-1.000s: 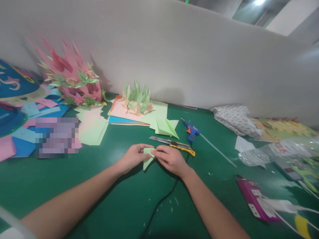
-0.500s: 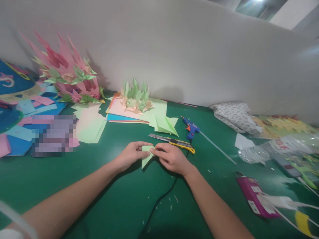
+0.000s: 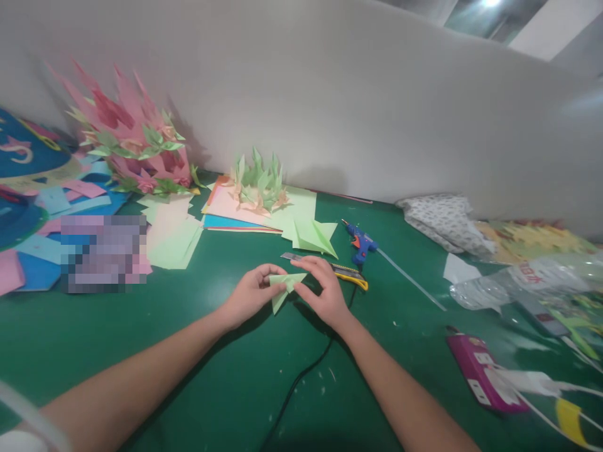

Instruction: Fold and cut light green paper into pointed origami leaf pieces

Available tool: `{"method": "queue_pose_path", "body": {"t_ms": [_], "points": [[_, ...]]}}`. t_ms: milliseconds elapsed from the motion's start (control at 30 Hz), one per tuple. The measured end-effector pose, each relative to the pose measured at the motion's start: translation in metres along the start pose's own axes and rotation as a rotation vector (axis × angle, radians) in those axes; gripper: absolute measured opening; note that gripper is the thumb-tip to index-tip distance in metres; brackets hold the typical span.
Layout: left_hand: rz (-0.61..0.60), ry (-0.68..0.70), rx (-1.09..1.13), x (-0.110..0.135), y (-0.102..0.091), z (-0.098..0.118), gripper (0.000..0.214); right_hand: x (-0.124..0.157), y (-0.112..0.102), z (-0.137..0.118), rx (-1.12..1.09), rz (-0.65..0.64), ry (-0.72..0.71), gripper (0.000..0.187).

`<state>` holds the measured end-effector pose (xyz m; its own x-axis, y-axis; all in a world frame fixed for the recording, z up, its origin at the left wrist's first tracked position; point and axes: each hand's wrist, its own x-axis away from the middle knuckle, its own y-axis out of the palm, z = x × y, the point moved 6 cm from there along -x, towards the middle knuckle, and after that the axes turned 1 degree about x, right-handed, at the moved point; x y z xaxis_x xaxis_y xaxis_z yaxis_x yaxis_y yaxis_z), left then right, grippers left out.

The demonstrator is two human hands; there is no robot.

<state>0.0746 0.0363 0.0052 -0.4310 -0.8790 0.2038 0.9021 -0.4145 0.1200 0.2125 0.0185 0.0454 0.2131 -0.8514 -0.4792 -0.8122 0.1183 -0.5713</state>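
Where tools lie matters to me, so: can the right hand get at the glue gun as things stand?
Probably yes: the glue gun lies just ahead and right of the right hand. The flat-lying cutter between them could be reached over, though that hand is at the paper.

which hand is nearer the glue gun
Right. The right hand is at the glue gun's near left, partly over the cutter; the left hand is farther left, holding green paper.
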Motion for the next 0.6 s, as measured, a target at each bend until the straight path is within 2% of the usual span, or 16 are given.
{"method": "queue_pose_path", "body": {"t_ms": [167, 333, 600], "points": [[0.014, 0.093, -0.083, -0.002, 0.002, -0.002, 0.03, -0.001, 0.011, 0.006, -0.111, -0.021, 0.122, 0.005], [0.017, 0.052, -0.042, -0.003, 0.002, -0.009, 0.03, 0.001, 0.014, 0.01, -0.198, -0.042, 0.174, 0.007], [-0.028, 0.023, -0.044, 0.001, 0.004, -0.005, 0.031, 0.002, 0.015, 0.012, -0.225, -0.063, 0.179, 0.013]]}}
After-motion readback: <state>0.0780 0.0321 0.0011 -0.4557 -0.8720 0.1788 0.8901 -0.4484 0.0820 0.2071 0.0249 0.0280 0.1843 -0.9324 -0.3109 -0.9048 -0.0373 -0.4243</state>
